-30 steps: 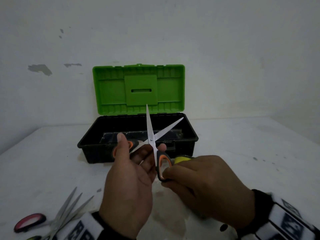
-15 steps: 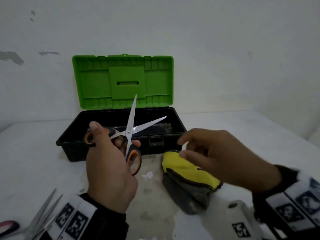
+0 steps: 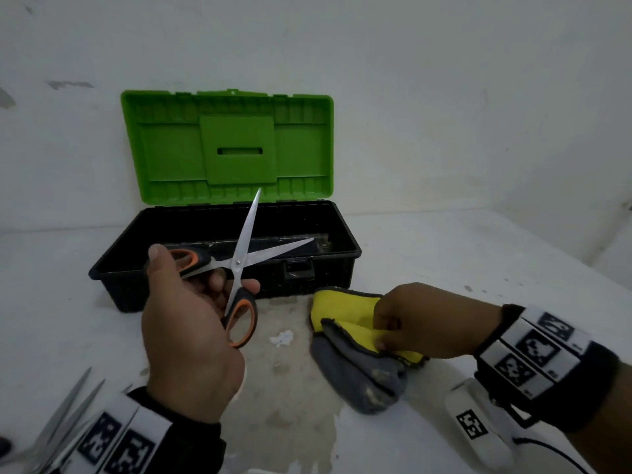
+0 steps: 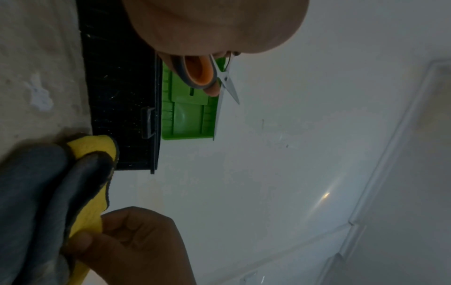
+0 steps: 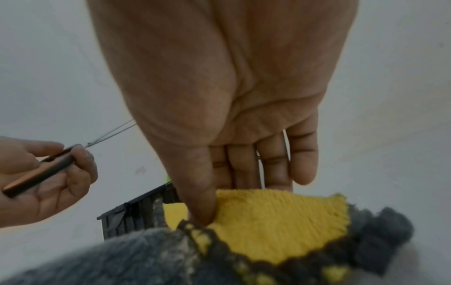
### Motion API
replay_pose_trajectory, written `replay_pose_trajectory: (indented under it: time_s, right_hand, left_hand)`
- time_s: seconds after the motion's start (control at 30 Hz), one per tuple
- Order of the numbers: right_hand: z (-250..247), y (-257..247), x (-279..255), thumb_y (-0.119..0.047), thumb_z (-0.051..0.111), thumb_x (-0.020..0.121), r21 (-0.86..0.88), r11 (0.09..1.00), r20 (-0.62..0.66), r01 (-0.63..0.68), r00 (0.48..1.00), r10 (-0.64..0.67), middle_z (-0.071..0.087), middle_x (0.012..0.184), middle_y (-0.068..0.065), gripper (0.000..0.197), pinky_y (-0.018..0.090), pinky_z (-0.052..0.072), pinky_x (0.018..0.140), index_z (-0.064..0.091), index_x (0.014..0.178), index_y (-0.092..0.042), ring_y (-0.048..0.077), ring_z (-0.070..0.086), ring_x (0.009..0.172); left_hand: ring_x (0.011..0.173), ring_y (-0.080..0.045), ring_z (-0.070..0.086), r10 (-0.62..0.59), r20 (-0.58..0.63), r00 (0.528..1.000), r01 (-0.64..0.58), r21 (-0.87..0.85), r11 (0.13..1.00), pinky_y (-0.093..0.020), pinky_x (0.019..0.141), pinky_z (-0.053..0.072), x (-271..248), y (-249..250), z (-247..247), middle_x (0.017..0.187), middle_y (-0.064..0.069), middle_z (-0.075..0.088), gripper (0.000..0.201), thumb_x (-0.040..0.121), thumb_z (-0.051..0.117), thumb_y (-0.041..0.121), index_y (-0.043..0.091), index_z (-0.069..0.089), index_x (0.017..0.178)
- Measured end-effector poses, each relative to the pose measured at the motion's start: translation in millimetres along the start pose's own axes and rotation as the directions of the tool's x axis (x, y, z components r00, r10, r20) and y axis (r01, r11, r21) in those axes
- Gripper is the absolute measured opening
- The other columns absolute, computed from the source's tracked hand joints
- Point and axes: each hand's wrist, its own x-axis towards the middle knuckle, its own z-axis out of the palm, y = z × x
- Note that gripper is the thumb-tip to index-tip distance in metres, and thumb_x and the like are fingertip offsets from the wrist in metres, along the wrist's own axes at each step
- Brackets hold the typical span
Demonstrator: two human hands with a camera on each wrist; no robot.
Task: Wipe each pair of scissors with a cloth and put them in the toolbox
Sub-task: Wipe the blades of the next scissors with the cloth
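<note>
My left hand (image 3: 191,316) holds a pair of black-and-orange scissors (image 3: 239,265) by the handles, blades spread wide, in front of the open toolbox (image 3: 113,268). The toolbox has a black base and an upright green lid (image 3: 225,148). To the right, my right hand (image 3: 420,323) pinches the yellow-and-grey cloth (image 3: 345,336) that lies on the table beside the box; the thumb (image 5: 197,192) presses the yellow face (image 5: 275,217) against the fingers behind. The left wrist view shows an orange handle loop (image 4: 197,71) and the cloth (image 4: 90,154).
More scissors (image 3: 65,408) lie at the table's near left corner, partly behind my left wrist band. A small white scrap (image 3: 282,338) sits on the stained white table (image 3: 478,268) between my hands. A white wall stands close behind the toolbox.
My right hand let go of the scissors' handle, moved right and down, and took hold of the cloth. My left hand keeps the open scissors, shifted slightly left.
</note>
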Motion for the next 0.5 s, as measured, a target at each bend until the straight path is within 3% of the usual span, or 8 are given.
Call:
replay_pose_trajectory:
  time_s: [0.1,0.17,0.33,0.43,0.5]
  right_hand:
    - [-11.2,0.1,0.8,-0.041,0.073,0.083,0.097,0.995,-0.089,0.017,0.996,-0.008,0.060,0.071,-0.014,0.016,0.010,0.037,0.057,0.068,0.085,-0.026,-0.001,0.053,0.063]
    - [-23.1,-1.2,-5.6,-0.037,0.079,0.078,0.263,0.964,-0.214,0.046,0.977,0.012,0.065,0.065,-0.010,0.014,0.010,0.039,0.053,0.072,0.081,-0.025,-0.003,0.055,0.057]
    - [-50.9,-19.6,-16.2,-0.028,0.078,0.078,0.553,0.777,-0.511,0.301,0.859,0.031,0.070,0.066,0.000,0.003,0.022,0.051,0.048,0.077,0.077,-0.025,0.010,0.063,0.055]
    - [-58.5,-35.8,-14.6,-0.030,0.075,0.076,0.442,0.786,-0.621,0.433,0.780,-0.080,0.071,0.081,-0.007,0.004,0.022,0.052,0.060,0.077,0.078,-0.027,0.013,0.066,0.072]
    - [-63.4,-45.8,-8.6,-0.033,0.073,0.077,0.390,0.785,-0.630,0.480,0.761,-0.152,0.071,0.090,-0.010,0.005,0.020,0.050,0.068,0.075,0.077,-0.028,0.013,0.066,0.080]
  left_hand:
    - [0.061,-0.025,0.056,0.035,0.021,0.999,-0.035,-0.001,0.999,-0.027,0.049,0.047,4.4,8.5,2.0,0.061,0.000,0.040,0.043,0.101,0.034,0.057,0.023,0.053,0.082]
    - [0.057,-0.024,0.059,0.068,0.019,0.998,-0.068,0.005,0.998,-0.028,0.053,0.047,7.8,13.6,5.5,0.059,0.001,0.041,0.043,0.101,0.034,0.057,0.022,0.054,0.085]
    - [0.078,-0.032,0.052,0.151,-0.010,0.988,-0.151,0.013,0.988,-0.026,0.047,0.051,20.0,25.2,19.5,0.062,0.001,0.043,0.044,0.100,0.035,0.057,0.021,0.057,0.090]
    - [0.079,-0.028,0.050,0.189,-0.042,0.981,-0.189,0.016,0.982,-0.025,0.048,0.051,25.9,29.7,27.8,0.068,0.000,0.045,0.042,0.100,0.036,0.058,0.022,0.056,0.090]
    - [0.077,-0.027,0.048,0.216,-0.045,0.975,-0.215,0.027,0.976,-0.023,0.044,0.046,29.4,30.3,30.1,0.071,-0.002,0.045,0.042,0.100,0.035,0.058,0.022,0.055,0.091]
